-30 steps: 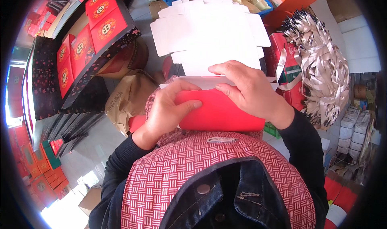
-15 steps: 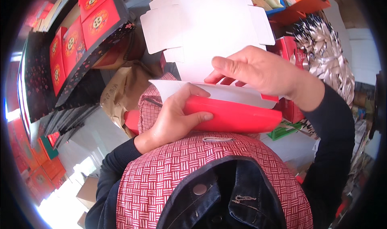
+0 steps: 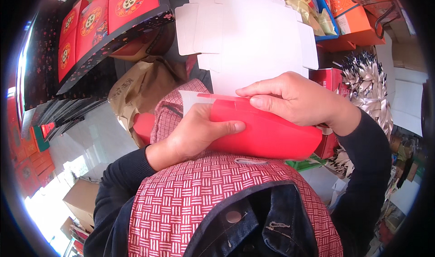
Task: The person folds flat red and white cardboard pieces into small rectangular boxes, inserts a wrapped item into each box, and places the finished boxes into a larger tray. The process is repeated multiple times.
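Observation:
A red cardboard box blank [image 3: 267,134] with a white inner side is held folded over in front of my apron. My left hand [image 3: 192,132] grips its left end, thumb flat on the red face and fingers hidden behind. Along its upper edge, my right hand [image 3: 301,98] pinches the fold between thumb and forefinger; the other fingers are partly hidden. White inner card shows at the upper left corner of the blank. Just beyond lies a stack of flat white box blanks [image 3: 253,35] with cut tabs.
Red decorated boxes [image 3: 93,21] sit in a dark flowered tray at upper left. Brown paper [image 3: 140,80] lies beside the stack. At right are a bundle of silvery ribbons [image 3: 374,94], a red box [image 3: 328,78] and orange boxes [image 3: 358,28]. A cardboard box [image 3: 84,200] stands lower left.
The blank's upper panel has folded over, covering most of the white inside with red. My right hand has come down onto that edge. The whole view has shifted slightly.

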Motion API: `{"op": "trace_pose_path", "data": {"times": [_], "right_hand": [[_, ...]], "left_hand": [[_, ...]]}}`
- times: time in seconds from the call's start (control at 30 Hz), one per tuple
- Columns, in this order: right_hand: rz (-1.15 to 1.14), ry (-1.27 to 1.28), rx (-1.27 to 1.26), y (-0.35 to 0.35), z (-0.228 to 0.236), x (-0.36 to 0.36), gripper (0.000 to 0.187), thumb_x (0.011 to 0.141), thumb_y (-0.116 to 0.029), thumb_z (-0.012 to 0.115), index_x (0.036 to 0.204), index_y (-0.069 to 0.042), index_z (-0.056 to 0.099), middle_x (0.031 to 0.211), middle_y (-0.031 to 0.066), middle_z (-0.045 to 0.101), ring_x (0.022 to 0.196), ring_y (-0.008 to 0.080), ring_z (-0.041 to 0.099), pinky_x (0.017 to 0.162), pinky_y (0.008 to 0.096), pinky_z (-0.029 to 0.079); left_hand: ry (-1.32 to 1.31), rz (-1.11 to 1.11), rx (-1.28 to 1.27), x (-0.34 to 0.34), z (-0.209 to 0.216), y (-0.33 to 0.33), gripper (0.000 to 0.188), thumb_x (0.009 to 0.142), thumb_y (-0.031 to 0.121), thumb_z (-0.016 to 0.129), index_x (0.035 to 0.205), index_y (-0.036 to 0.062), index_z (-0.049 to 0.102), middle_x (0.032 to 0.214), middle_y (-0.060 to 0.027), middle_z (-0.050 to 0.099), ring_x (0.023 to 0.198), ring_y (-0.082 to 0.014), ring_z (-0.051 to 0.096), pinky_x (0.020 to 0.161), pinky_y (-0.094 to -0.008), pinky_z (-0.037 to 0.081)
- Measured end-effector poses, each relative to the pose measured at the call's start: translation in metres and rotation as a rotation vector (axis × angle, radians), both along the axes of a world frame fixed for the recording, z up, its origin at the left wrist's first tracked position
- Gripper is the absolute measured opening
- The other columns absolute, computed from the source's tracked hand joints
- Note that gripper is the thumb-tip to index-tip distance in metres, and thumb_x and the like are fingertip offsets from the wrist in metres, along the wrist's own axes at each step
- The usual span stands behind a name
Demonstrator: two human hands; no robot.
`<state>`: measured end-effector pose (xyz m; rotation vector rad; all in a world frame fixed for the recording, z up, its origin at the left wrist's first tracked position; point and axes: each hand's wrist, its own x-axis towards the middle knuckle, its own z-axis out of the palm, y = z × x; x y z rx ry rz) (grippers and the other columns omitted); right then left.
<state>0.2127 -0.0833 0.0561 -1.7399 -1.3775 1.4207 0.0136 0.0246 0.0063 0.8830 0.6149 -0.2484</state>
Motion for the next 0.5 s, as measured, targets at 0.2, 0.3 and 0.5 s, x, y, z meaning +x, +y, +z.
{"op": "trace_pose_path", "data": {"times": [0.2,0.3,0.5], "right_hand": [[-0.025,-0.019,-0.028,-0.004,-0.008,0.000,0.035,0.094,-0.023,0.055,0.120,-0.001,0.062,0.102,0.0224,0.068,0.089,0.0283,0.068,0.080,0.0332,0.051],[-0.067,-0.035,-0.055,-0.004,-0.015,0.000,0.035,0.094,-0.021,0.055,0.122,-0.002,0.061,0.104,0.0227,0.067,0.089,0.0300,0.068,0.081,0.0334,0.051],[-0.075,-0.074,0.050,-0.002,-0.011,-0.011,0.034,0.093,-0.016,0.053,0.125,-0.005,0.060,0.107,0.0227,0.066,0.091,0.0353,0.067,0.082,0.0346,0.052]], "left_hand": [[0.087,-0.048,0.136,0.003,0.007,0.003,0.029,0.087,0.003,0.066,0.114,-0.0062,0.060,0.105,-0.0142,0.068,0.094,-0.0186,0.066,0.088,-0.0321,0.053],[0.081,-0.048,0.183,0.002,0.011,0.003,0.028,0.087,0.005,0.067,0.112,-0.0070,0.060,0.103,-0.0141,0.069,0.092,-0.0186,0.066,0.086,-0.0316,0.053],[0.072,-0.006,0.196,0.003,0.013,0.002,0.025,0.087,0.007,0.068,0.109,-0.0051,0.063,0.100,-0.0122,0.070,0.089,-0.0171,0.067,0.083,-0.0296,0.054]]}}
